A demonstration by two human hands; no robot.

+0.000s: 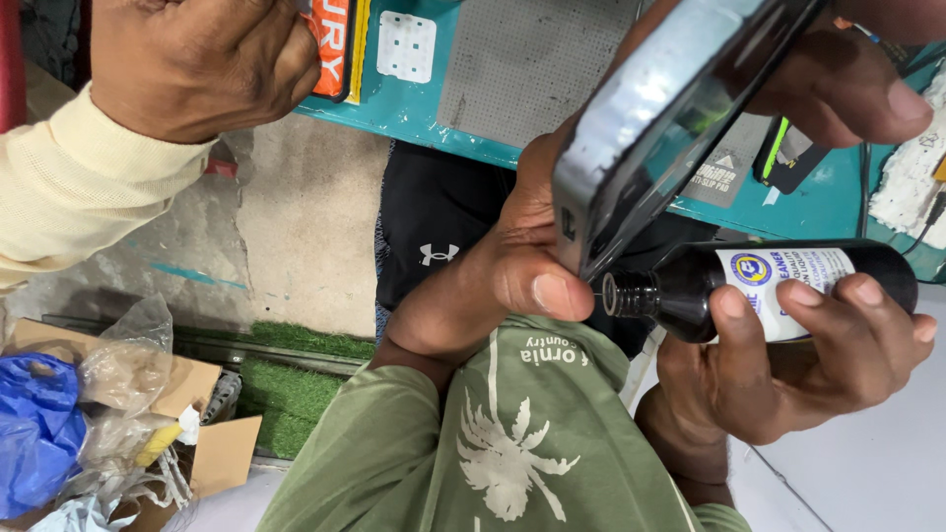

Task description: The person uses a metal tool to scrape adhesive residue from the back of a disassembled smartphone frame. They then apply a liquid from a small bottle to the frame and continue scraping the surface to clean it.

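Centre-right of frame: right hand [788, 365] clamped on dark bottle [778, 281], long axis horiz., nozzle touching phone [670, 108] edge; left hand [512, 266] gripping phone, tilted diag.

teal work mat [414, 108], cardboard box [212, 458], blue plastic bag [34, 429], green turf strip [291, 394]

- The phone [670, 108] stands tilted between the two hands, above the bottle [778, 286].
- The left hand [493, 276] is at the lower corner of the phone, with its thumb just beside the tip of the bottle.
- The right hand [788, 365] is under the bottle, which lies sideways with its tip touching the edge of the phone.
- The surface [414, 103] is behind the phone.
- Another person's hand [197, 59] is at the upper left, well apart.
- The cardboard box [212, 443] with plastic bags [108, 394] in it lies at the lower left on the floor.
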